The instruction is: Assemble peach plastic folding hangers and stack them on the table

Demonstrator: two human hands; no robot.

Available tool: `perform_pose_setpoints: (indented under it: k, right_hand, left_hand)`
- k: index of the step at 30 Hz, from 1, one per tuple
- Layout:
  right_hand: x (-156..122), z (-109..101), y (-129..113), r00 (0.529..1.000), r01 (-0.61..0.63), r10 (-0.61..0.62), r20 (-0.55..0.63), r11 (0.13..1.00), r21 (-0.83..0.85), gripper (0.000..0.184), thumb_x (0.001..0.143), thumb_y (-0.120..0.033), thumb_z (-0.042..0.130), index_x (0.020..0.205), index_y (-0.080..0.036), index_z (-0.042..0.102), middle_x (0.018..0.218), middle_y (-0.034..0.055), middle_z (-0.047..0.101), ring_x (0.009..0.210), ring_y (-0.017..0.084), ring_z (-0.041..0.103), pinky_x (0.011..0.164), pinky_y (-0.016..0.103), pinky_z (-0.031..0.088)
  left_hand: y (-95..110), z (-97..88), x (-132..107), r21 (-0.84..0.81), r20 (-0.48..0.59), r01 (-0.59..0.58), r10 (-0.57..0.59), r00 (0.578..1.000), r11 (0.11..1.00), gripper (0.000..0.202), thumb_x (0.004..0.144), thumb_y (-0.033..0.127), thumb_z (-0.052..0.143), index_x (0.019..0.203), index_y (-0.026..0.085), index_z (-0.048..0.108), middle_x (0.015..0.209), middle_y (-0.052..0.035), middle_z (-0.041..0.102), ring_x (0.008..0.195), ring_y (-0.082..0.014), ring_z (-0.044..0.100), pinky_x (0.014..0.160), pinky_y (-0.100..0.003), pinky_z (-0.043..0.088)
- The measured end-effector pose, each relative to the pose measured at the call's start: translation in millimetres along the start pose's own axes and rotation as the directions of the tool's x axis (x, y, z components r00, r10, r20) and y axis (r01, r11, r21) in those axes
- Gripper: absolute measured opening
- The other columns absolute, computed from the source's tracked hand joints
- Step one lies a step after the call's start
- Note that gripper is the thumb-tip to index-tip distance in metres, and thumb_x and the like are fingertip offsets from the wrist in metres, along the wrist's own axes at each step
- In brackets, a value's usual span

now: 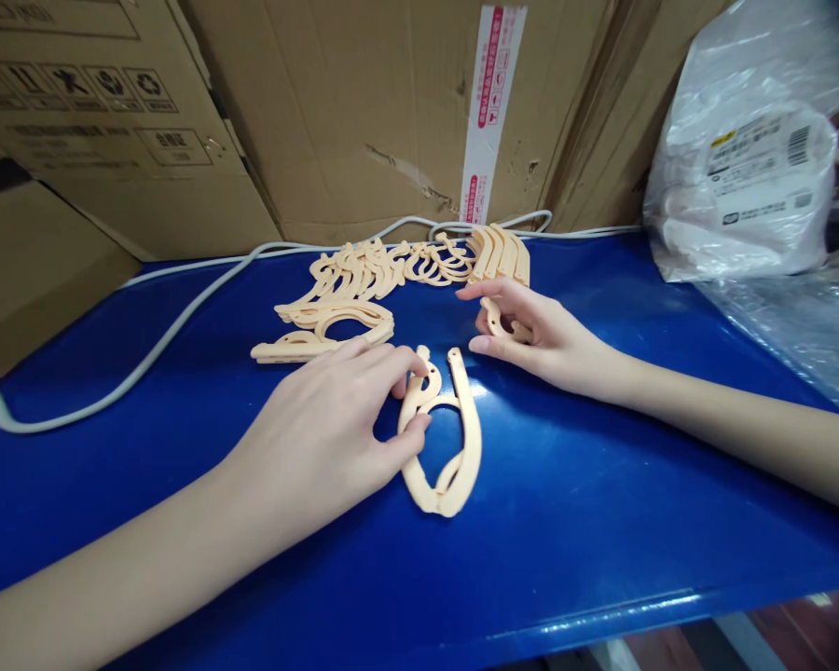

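Note:
A cream plastic folding hanger (470, 429) lies on the blue table in front of me, its two curved arms folded side by side and joined at the near end. My left hand (328, 419) pinches its left arm between thumb and fingers. To the right, my right hand (531, 331) is closed around a small curved cream piece (493, 317), partly hidden by the fingers. Beyond the left hand is a stack of similar folded hangers (374, 321). Farther back are several loose curved arms (356, 270), ring-like hook pieces (437, 264) and a row of curved arms (500, 253).
Cardboard boxes (364, 102) stand along the back of the blue table (601, 522). A white cable (174, 331) runs along the left and rear. Clear plastic bags with a labelled white package (755, 186) sit at the right. The table's front edge shows below.

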State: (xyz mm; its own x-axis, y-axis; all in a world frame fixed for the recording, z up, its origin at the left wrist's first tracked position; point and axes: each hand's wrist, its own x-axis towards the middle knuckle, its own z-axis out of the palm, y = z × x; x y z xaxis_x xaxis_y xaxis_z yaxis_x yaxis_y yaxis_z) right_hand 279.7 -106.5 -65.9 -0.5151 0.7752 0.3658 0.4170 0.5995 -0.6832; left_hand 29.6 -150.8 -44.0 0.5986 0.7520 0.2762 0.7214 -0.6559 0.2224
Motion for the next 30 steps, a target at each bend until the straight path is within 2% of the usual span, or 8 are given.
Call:
perform_pose_setpoints:
  k: [3,7,13,19,22,24,27,30]
  right_hand:
    - [-3,3,-4,0.992,0.122,-0.111,0.060,0.965,-0.232,0.033,0.101,-0.025,0.047,0.133,-0.016,0.047,0.089,0.0022,0.061,0.076,0.015,0.057,0.070,0.030,0.048]
    - [-7,7,-8,0.965,0.263,-0.234,0.121,0.863,-0.432,0.034,0.103,-0.024,0.040,0.134,-0.014,0.049,0.096,0.0072,0.069,0.085,0.020,0.062,0.080,0.036,0.047]
    - [-13,5,-11,0.957,0.284,-0.239,0.164,0.884,-0.371,0.035,0.105,-0.026,0.034,0.136,-0.019,0.048,0.088,0.0025,0.070,0.071,0.015,0.064,0.067,0.026,0.048]
    - [-14,5,-16,0.982,0.184,-0.180,0.051,0.877,-0.445,0.037,0.105,-0.032,0.036,0.139,-0.019,0.041,0.073,-0.0038,0.067,0.048,0.012,0.054,0.051,0.023,0.039]
    - [-11,6,-16,0.991,0.131,-0.127,0.038,0.894,-0.429,0.036,0.104,-0.033,0.037,0.136,-0.015,0.039,0.070,-0.0034,0.066,0.050,0.013,0.056,0.054,0.024,0.040]
    - [-10,7,-16,0.995,0.093,-0.096,0.017,0.890,-0.446,0.034,0.104,-0.032,0.038,0.132,-0.014,0.040,0.071,-0.0026,0.066,0.050,0.014,0.056,0.054,0.024,0.040]
    - [-9,8,-13,0.998,0.037,-0.062,-0.032,0.861,-0.507,0.031,0.102,-0.029,0.040,0.129,-0.013,0.041,0.077,0.0011,0.069,0.055,0.016,0.059,0.055,0.026,0.042]
    - [-9,10,-10,0.992,0.049,-0.101,-0.072,0.853,-0.520,0.024,0.101,-0.025,0.040,0.122,-0.015,0.047,0.093,0.0087,0.072,0.074,0.020,0.067,0.066,0.030,0.049]
  left_hand:
    - [-3,0.1,2,0.110,-0.008,-0.067,0.069,0.998,0.992,0.016,0.090,0.027,0.054,0.099,0.019,0.064,0.092,-0.0052,0.069,0.086,-0.0269,0.061,0.068,-0.039,0.045]
    - [-7,3.4,4,0.304,-0.086,-0.166,0.200,0.976,0.938,0.020,0.096,0.022,0.047,0.097,0.016,0.066,0.090,-0.0081,0.069,0.086,-0.0288,0.061,0.070,-0.041,0.045]
    - [-14,5.9,5,0.396,-0.163,-0.167,0.248,0.955,0.903,0.025,0.100,0.023,0.045,0.092,0.019,0.068,0.081,-0.0061,0.068,0.082,-0.0262,0.062,0.066,-0.038,0.046]
    - [-15,5.4,6,0.467,-0.121,-0.197,0.283,0.951,0.862,0.022,0.098,0.017,0.047,0.090,0.019,0.067,0.083,-0.0068,0.072,0.086,-0.0290,0.065,0.070,-0.042,0.048]
    - [-9,5.1,7,0.437,-0.132,-0.214,0.297,0.946,0.874,0.022,0.097,0.017,0.047,0.093,0.016,0.068,0.086,-0.0091,0.072,0.085,-0.0304,0.066,0.070,-0.044,0.050]
    - [-4,5.7,7,0.349,-0.140,-0.249,0.313,0.939,0.903,0.023,0.098,0.020,0.047,0.098,0.012,0.069,0.092,-0.0115,0.073,0.090,-0.0308,0.067,0.075,-0.046,0.053]
    - [2,8.6,5,0.209,-0.090,-0.342,0.366,0.926,0.916,0.026,0.099,0.024,0.048,0.105,0.008,0.067,0.109,-0.0162,0.071,0.109,-0.0324,0.065,0.094,-0.049,0.053]
    - [2,12.4,3,0.130,0.010,-0.371,0.372,0.928,0.920,0.031,0.100,0.029,0.049,0.113,0.007,0.065,0.132,-0.0228,0.062,0.132,-0.0386,0.052,0.107,-0.056,0.047]
